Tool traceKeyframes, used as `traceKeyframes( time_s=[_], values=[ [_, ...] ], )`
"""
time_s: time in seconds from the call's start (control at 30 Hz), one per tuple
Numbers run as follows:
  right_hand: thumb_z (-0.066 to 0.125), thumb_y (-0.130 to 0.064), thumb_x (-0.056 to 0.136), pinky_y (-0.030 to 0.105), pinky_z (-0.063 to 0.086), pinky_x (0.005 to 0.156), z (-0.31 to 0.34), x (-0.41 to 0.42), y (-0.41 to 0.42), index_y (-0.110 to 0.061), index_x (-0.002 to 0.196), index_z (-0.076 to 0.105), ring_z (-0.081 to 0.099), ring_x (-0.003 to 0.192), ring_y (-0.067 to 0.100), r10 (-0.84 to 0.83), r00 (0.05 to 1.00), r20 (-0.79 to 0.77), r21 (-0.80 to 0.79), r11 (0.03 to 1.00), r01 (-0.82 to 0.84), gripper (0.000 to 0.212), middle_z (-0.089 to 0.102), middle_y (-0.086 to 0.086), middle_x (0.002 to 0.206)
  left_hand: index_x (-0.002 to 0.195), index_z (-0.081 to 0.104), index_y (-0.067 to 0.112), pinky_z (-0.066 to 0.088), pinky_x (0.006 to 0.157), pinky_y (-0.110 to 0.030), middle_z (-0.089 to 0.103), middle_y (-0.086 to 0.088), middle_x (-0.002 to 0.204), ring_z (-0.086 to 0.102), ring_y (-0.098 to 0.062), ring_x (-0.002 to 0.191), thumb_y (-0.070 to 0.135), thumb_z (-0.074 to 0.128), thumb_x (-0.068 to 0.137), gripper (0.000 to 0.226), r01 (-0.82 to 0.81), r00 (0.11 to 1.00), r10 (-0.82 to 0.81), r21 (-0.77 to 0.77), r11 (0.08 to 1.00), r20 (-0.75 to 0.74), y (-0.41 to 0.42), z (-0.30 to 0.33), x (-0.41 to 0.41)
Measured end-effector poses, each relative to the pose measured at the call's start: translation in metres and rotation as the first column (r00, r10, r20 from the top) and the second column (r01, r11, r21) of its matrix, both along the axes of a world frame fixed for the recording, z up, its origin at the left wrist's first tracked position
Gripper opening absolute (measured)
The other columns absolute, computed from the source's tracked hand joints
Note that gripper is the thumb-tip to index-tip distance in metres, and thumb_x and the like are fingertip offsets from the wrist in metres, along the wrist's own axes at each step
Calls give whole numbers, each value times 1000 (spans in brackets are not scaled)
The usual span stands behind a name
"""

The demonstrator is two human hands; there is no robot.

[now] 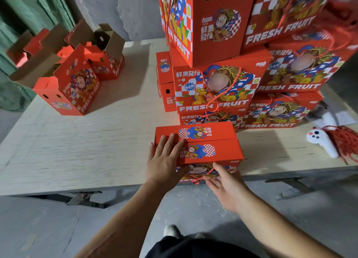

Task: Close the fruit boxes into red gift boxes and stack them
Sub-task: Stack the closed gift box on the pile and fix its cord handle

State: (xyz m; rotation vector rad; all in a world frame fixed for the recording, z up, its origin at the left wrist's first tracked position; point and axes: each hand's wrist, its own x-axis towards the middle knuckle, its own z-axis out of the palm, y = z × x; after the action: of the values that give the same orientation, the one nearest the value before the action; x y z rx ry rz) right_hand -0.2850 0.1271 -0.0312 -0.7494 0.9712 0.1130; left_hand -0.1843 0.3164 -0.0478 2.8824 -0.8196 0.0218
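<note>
**Inspector A:** Position of the work item to be stated.

**Inspector B:** A closed red gift box [199, 151] is seen at lower centre of the frame, lying at the near edge of the bench [87, 151], its two top flaps folded shut and meeting along the middle. A red cord handle [201, 177] is draped down its front face.

**Inspector A:** And the hands?

**Inspector B:** The left hand [164, 161] is laid flat on the left end of the lid, fingers straight and spread, nothing gripped. The right hand [224, 186] is held open just before the front face, fingers loosely extended toward the cord; whether the cord is actually touched cannot be told.

**Inspector A:** Finished goods?

**Inspector B:** A stack of closed boxes [242, 73] marked "FRESH FRUIT" is recorded at upper right of the frame, directly behind the work item, several layers high, with one box stood upright on top.

**Inspector A:** Anything unclosed?

**Inspector B:** Open boxes [77, 73] with flaps raised are noted at upper left of the frame, well apart from the stack.

**Inspector A:** Other items?

**Inspector B:** A white controller [321, 139] is found at the right edge, lying against a bundle of red cords [346, 141]. A concrete floor [58, 228] is visible below the bench.
</note>
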Motion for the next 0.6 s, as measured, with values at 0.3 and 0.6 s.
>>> traceKeyframes(
  time_s=[0.3,0.6],
  values=[
    [62,-32,100,24,38,68,65,9,1,-16,105,77,47,70,10,221,955,197,30,972,-231,22,57,-3,79,160,34,37,4,129,-54,20,13,171,11,-20,161,89,26,92,86,56,998,-58,-184,981,-6,8,8,-16],
    [57,-66,91,37,57,84,133,51,-68,-21,106,75,76,85,14,811,561,-162,-777,246,-580,51,80,-4,92,86,58,30,51,55,-36,66,10,73,59,-6,64,51,55,104,28,-184,898,-220,-778,600,-382,-44,70,-22]
  ],
)
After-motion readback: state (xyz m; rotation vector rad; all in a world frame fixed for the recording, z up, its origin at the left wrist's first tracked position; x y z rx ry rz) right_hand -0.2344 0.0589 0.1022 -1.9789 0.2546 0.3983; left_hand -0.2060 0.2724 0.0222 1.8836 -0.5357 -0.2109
